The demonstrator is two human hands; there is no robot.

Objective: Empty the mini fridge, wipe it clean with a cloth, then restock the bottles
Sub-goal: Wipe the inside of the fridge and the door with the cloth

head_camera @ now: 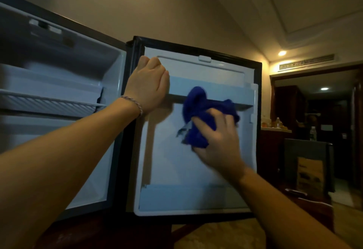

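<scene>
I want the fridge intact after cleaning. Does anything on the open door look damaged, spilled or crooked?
Nothing stands out. The door liner and its upper shelf look whole and level, with no spill visible. The blue cloth hides part of the shelf.

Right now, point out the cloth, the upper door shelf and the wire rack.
cloth (198, 111), head view, middle of the bunched fabric
upper door shelf (220, 89), head view, front wall
wire rack (49, 102), head view, front edge
</scene>
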